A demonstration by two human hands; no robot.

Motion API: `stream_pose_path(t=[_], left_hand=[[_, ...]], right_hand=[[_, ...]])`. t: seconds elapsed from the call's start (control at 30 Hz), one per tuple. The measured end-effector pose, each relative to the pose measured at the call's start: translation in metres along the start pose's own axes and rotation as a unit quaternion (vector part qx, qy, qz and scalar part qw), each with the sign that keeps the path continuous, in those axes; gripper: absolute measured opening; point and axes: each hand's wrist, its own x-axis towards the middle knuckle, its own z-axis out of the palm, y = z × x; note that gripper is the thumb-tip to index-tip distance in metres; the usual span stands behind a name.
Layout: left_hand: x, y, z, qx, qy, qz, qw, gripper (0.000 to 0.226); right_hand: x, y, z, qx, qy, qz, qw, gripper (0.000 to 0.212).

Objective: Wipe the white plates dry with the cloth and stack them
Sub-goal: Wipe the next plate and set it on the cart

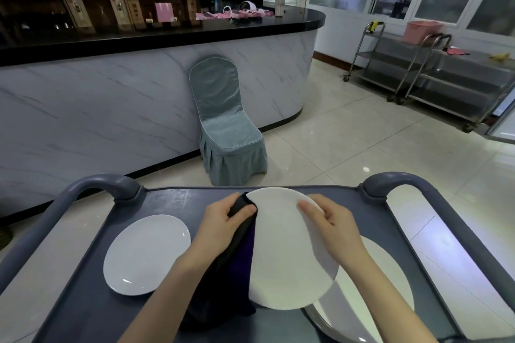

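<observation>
Now left fingers (pixel 245 211) pinch cloth (pixel 239 259), right fingers (pixel 308 206) grip plate (pixel 284 259).

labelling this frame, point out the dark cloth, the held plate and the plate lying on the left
dark cloth (pixel 239 264), head view, hanging fold by the plate's edge
held plate (pixel 287 253), head view, middle of its face
left plate (pixel 147 255), head view, middle of its bowl

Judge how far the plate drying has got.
Done: maybe the left plate, lying alone; dryness is not visible. In hand: the left hand pinches the cloth on the held plate; the right hand grips its rim. Left: the right plate, and stacking.
</observation>
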Motion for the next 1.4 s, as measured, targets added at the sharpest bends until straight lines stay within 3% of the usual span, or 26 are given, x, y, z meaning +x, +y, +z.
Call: stream_pose_path(t=[0.1, 0.17, 0.3, 0.4, 0.47, 0.57, 0.63, 0.73, 0.83, 0.9, 1.0, 1.07, 1.17, 1.27, 1.33, 1.4], left_hand=[[0.008, 0.01, -0.001, 0.102, -0.095, 0.075, 0.987, 0.02], [0.008, 0.013, 0.004, 0.111, -0.102, 0.089, 0.984, 0.022], [-0.011, -0.001, 0.014, -0.053, 0.085, -0.013, 0.995, 0.012], [-0.025, -0.013, 0.022, -0.132, 0.125, -0.104, 0.978, 0.016], [-0.026, -0.015, 0.017, -0.113, 0.111, -0.107, 0.982, 0.017], [-0.014, -0.005, 0.003, -0.058, 0.069, -0.018, 0.996, 0.018], [0.0, 0.004, -0.004, 0.019, -0.003, 0.047, 0.999, 0.009], [0.014, 0.014, -0.001, 0.116, -0.095, 0.089, 0.985, 0.019], [0.013, 0.01, -0.002, 0.039, 0.002, 0.048, 0.998, 0.017], [0.005, 0.003, 0.005, -0.094, 0.099, -0.03, 0.99, 0.015], [-0.009, -0.001, 0.034, -0.274, 0.206, -0.174, 0.923, 0.015], [-0.012, -0.001, 0.044, -0.295, 0.26, -0.219, 0.893, 0.011], [-0.008, -0.003, 0.032, -0.269, 0.26, -0.212, 0.903, 0.014], [-0.002, -0.005, 0.009, -0.175, 0.225, -0.123, 0.951, 0.015], [0.004, -0.003, 0.001, -0.094, 0.143, -0.032, 0.985, 0.015], [0.011, 0.001, 0.001, -0.036, 0.045, 0.025, 0.998, 0.019]], right_hand=[[0.006, -0.005, 0.007, -0.078, -0.087, -0.038, 0.992, 0.015], [0.009, -0.006, 0.007, -0.098, -0.099, -0.052, 0.989, 0.016], [0.01, -0.004, -0.003, 0.0, 0.039, -0.007, 0.999, 0.018], [0.005, -0.001, 0.001, 0.065, 0.082, 0.032, 0.994, 0.021], [0.003, 0.001, 0.004, 0.05, 0.059, 0.031, 0.997, 0.021], [0.008, -0.001, 0.001, 0.004, 0.02, 0.009, 1.0, 0.019], [0.014, -0.007, 0.005, -0.049, -0.05, -0.016, 0.997, 0.019], [0.018, -0.01, 0.013, -0.104, -0.106, -0.052, 0.988, 0.018], [0.021, -0.008, 0.002, -0.034, -0.021, -0.022, 0.999, 0.024], [0.02, -0.005, 0.003, 0.04, 0.091, 0.024, 0.995, 0.027], [0.012, -0.008, 0.033, 0.197, 0.266, 0.098, 0.939, 0.041], [0.005, -0.005, 0.049, 0.234, 0.301, 0.134, 0.915, 0.039], [0.004, 0.005, 0.038, 0.164, 0.208, 0.142, 0.954, 0.016], [0.017, 0.007, 0.006, 0.073, 0.091, 0.072, 0.991, 0.013], [0.031, -0.001, -0.009, -0.017, -0.007, 0.021, 1.0, 0.013], [0.044, -0.012, -0.009, -0.101, -0.114, -0.011, 0.988, 0.011]])
